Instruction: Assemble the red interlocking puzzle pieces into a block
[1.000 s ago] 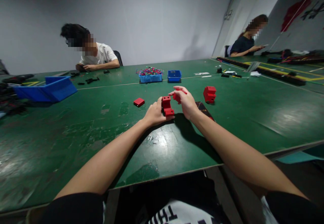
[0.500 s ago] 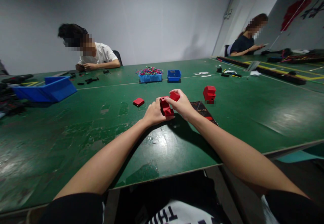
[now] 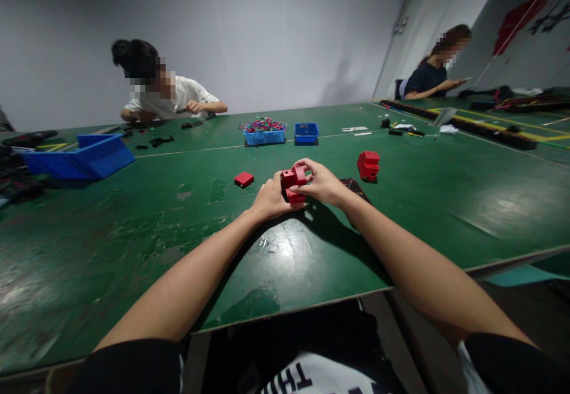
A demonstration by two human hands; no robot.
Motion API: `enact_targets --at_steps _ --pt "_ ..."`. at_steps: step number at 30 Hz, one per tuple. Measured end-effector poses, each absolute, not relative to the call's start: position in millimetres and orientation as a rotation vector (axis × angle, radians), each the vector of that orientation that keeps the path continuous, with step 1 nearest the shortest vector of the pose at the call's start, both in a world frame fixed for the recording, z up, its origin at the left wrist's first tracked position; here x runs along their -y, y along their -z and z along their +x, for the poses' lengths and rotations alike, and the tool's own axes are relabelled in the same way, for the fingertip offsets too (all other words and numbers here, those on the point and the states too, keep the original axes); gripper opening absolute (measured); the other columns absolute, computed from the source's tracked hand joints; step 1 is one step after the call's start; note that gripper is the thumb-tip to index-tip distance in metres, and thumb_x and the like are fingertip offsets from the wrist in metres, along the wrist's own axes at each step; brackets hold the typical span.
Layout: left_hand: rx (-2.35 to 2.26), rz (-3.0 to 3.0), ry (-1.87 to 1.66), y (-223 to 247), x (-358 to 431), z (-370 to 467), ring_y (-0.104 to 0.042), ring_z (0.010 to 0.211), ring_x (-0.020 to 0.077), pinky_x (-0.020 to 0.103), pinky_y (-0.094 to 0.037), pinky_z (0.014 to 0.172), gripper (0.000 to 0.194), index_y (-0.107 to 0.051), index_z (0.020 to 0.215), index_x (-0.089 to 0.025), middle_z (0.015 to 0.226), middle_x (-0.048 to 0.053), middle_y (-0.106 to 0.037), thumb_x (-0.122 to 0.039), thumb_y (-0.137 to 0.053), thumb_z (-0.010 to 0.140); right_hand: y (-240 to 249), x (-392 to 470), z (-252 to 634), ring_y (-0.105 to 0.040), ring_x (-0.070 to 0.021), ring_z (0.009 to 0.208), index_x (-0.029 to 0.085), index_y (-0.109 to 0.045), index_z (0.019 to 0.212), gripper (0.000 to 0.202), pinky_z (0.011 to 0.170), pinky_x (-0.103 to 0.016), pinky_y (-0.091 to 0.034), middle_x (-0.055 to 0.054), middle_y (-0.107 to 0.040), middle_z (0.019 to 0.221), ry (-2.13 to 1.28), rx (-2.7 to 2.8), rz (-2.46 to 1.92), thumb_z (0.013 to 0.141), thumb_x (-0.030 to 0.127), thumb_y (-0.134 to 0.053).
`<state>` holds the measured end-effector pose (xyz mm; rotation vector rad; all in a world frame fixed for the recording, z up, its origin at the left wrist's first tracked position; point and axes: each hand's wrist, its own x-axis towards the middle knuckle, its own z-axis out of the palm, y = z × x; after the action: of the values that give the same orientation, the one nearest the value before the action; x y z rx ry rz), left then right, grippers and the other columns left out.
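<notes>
My left hand (image 3: 270, 199) is closed around a red notched block (image 3: 288, 178) just above the green tabletop. From the other side, the fingers of my right hand (image 3: 324, 183) pinch a smaller red block (image 3: 300, 174), which touches the notched one; I cannot tell whether the two are joined. A flat red square piece (image 3: 244, 179) lies to the left of my hands. Standing on the table to the right is another red block with a stepped shape (image 3: 369, 165). A dark phone-like slab (image 3: 355, 188) is partly hidden under my right wrist.
Farther back are a blue bin heaped with small coloured pieces (image 3: 264, 136) and a small blue bin (image 3: 306, 134). A large blue tray (image 3: 80, 157) stands at left. Across the table sits a person in white (image 3: 178, 94); another person in dark clothing (image 3: 425, 79) sits at far right.
My right hand has turned and brought the smaller red block down against the notched one. My left hand has barely moved. The person in white has leaned over and shifted an arm to the right.
</notes>
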<state>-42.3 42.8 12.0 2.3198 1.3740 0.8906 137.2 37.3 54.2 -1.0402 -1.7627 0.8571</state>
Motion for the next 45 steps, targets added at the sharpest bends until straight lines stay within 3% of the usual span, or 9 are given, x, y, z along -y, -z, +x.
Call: enact_targets --at_steps 6,14,25,34,45 --pt "-1.375 2.356 -0.878 -10 -44 -44 -0.065 0.107 0.0356 0.05 -0.053 0.09 0.098 -0.038 0.136 -0.016 0.122 0.016 -0.063 -0.062 -0.08 0.061 -57 -36 138 -0.064 -0.0142 0.067 0.021 -0.065 0.105 0.052 0.055 -0.023 -0.051 -0.001 -0.068 0.089 -0.975 1.716 -1.041 0.059 0.031 -0.087" --pt "-1.409 2.376 -0.829 -10 -45 -44 -0.064 0.106 0.0358 0.051 -0.052 0.09 0.105 -0.032 0.14 -0.016 0.118 0.016 -0.063 -0.066 -0.078 0.061 -67 -32 134 -0.064 -0.0137 0.075 0.018 -0.072 0.088 0.027 0.063 -0.023 -0.053 -0.004 -0.071 0.087 -1.059 1.619 -1.012 0.071 0.037 -0.081" --pt "-1.386 2.367 -0.843 -6 -49 -46 -0.059 0.12 0.0382 0.052 -0.048 0.098 0.114 -0.019 0.148 -0.017 0.131 0.019 -0.058 -0.061 -0.08 0.063 -69 -33 133 -0.067 -0.0138 0.068 0.017 -0.067 0.085 0.031 0.057 -0.023 -0.055 -0.002 -0.07 0.075 -1.264 1.448 -1.078 0.065 0.03 -0.087" --pt "-1.229 2.34 -0.905 -11 -47 -48 -0.065 0.111 0.0331 0.047 -0.053 0.091 0.102 -0.026 0.144 -0.024 0.125 0.013 -0.065 -0.051 -0.083 0.064 -67 -34 140 -0.07 -0.0132 0.067 0.019 -0.064 0.095 0.037 0.057 -0.021 -0.056 -0.002 -0.074 0.08 -1.525 1.408 -0.963 0.067 0.028 -0.086" --pt "-1.173 2.325 -0.916 -11 -48 -50 -0.065 0.113 0.0326 0.047 -0.053 0.093 0.101 -0.026 0.143 -0.026 0.125 0.013 -0.065 -0.048 -0.084 0.064 -63 -34 137 -0.072 -0.0136 0.079 0.018 -0.067 0.098 0.037 0.075 -0.026 -0.059 -0.002 -0.074 0.085 -1.637 1.425 -0.773 0.069 0.034 -0.085"
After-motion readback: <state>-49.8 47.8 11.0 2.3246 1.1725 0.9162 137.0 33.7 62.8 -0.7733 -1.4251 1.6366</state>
